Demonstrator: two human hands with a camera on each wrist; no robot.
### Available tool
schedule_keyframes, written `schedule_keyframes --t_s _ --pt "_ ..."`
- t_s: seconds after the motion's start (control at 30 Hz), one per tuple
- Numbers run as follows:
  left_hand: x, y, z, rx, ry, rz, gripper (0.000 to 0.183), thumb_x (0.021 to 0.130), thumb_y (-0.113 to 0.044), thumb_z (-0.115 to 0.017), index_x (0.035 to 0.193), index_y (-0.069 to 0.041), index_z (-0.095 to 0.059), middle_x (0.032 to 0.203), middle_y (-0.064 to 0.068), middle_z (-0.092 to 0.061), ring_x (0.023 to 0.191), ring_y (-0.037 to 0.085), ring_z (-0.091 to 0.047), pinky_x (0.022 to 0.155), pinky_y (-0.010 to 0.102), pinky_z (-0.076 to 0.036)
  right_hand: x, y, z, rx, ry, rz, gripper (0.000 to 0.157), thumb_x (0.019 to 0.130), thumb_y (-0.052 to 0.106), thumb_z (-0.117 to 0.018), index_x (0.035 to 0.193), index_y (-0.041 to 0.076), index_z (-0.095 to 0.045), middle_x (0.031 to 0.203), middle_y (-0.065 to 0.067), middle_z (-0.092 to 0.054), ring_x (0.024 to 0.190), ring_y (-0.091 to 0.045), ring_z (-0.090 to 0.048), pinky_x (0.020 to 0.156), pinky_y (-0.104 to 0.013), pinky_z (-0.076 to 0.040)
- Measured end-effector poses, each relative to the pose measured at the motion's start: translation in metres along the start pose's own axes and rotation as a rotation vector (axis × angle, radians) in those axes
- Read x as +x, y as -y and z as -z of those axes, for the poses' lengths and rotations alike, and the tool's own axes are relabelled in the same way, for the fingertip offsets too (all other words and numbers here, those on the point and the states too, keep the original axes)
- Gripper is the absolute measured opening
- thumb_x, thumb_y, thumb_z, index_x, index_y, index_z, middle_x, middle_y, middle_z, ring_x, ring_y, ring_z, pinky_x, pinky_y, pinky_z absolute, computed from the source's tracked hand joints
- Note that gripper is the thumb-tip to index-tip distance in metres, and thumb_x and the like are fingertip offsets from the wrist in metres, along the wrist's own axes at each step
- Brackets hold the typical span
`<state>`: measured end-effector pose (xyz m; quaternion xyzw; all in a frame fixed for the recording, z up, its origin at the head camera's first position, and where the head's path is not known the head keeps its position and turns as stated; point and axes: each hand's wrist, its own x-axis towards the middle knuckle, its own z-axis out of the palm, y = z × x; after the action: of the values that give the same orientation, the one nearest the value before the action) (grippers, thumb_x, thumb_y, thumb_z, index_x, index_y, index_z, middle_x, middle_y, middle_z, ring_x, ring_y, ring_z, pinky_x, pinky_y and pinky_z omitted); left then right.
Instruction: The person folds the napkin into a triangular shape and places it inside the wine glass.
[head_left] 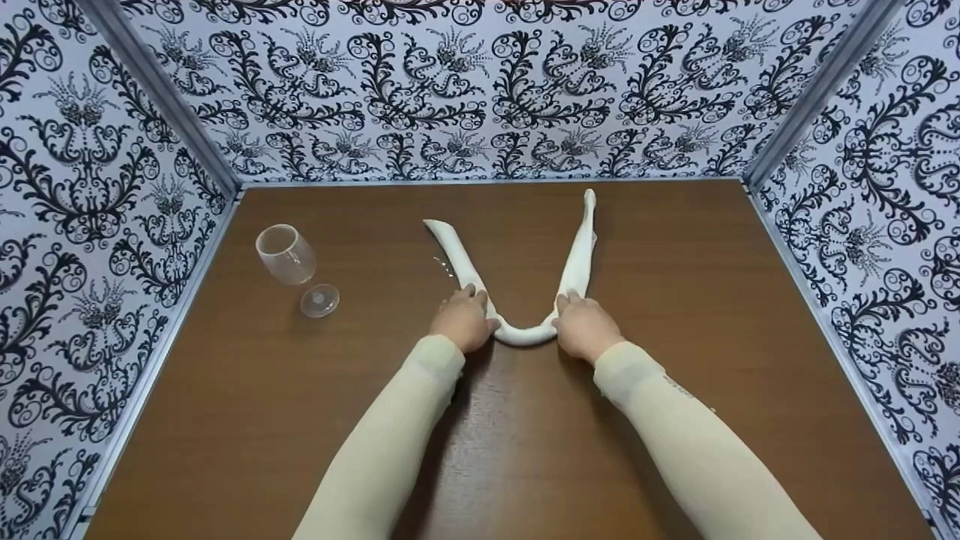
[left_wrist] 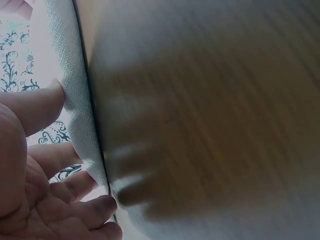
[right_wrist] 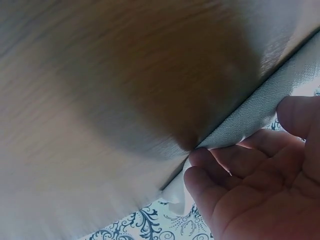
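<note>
A white cloth (head_left: 525,336) rolled into a long rope lies on the table in a U, its two ends pointing away from me. My left hand (head_left: 463,321) grips the left arm of the U near the bend, thumb on the inner side. On the right arm, my right hand (head_left: 585,326) holds the roll at about the same height. In the left wrist view the thumb and fingers press along the woven roll (left_wrist: 75,95). The right wrist view has the fingertips tucked against the roll (right_wrist: 250,110), with the thumb farther along it.
A clear stemmed glass (head_left: 289,255) stands on the brown wooden table (head_left: 675,420) at the back left. Small pale specks (head_left: 444,265) show beside the cloth's left arm. Black-and-white patterned walls (head_left: 457,90) enclose the table at the back and both sides.
</note>
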<state>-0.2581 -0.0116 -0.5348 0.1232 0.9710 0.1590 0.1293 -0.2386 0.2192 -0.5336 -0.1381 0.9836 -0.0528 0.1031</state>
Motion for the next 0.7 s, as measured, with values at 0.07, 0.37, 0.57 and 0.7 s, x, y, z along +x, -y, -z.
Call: schedule_keyframes --t_s 0.07,0.37,0.57,0.7 --pt "0.0003 -0.0012 0.0009 0.001 0.004 -0.011 0.065 0.104 -0.041 -0.064 0.157 -0.007 -0.049 0.168 0.018 -0.039 0.155 0.043 -0.036 0.126 0.058 -0.03 -0.0003 -0.0002 0.0003 0.005 0.001 0.001 0.056 0.109 0.02 -0.053 0.152 -0.014 -0.044 0.156 -0.037 -0.045 0.135 -0.055 -0.053 0.118 -0.056 -0.042" --pt "0.0053 -0.0021 -0.0023 0.02 0.036 -0.033 0.065 0.104 -0.042 -0.062 0.159 -0.009 -0.047 0.17 0.015 -0.037 0.158 0.045 -0.03 0.128 0.062 -0.025 -0.0016 -0.0009 0.0004 -0.035 0.028 0.048 0.053 0.112 0.019 -0.046 0.151 -0.015 -0.043 0.158 -0.034 -0.045 0.148 -0.048 -0.044 0.123 -0.053 -0.037" --pt "0.003 -0.0056 0.0015 0.0 0.076 -0.033 0.066 0.106 -0.042 -0.058 0.162 -0.01 -0.042 0.172 0.015 -0.031 0.16 0.045 -0.023 0.129 0.062 -0.02 -0.0024 -0.0009 -0.0009 -0.022 0.007 0.06 0.054 0.113 0.022 -0.043 0.15 -0.017 -0.044 0.157 -0.037 -0.044 0.149 -0.05 -0.041 0.124 -0.054 -0.035" --pt "0.0014 -0.0074 0.004 -0.017 0.1 -0.029 0.068 0.107 -0.044 -0.055 0.164 -0.012 -0.038 0.174 0.014 -0.027 0.161 0.045 -0.02 0.13 0.061 -0.017 -0.0037 -0.0003 -0.0007 0.023 0.01 0.05 0.057 0.113 0.025 -0.041 0.151 -0.017 -0.042 0.158 -0.038 -0.041 0.151 -0.05 -0.038 0.125 -0.056 -0.033"
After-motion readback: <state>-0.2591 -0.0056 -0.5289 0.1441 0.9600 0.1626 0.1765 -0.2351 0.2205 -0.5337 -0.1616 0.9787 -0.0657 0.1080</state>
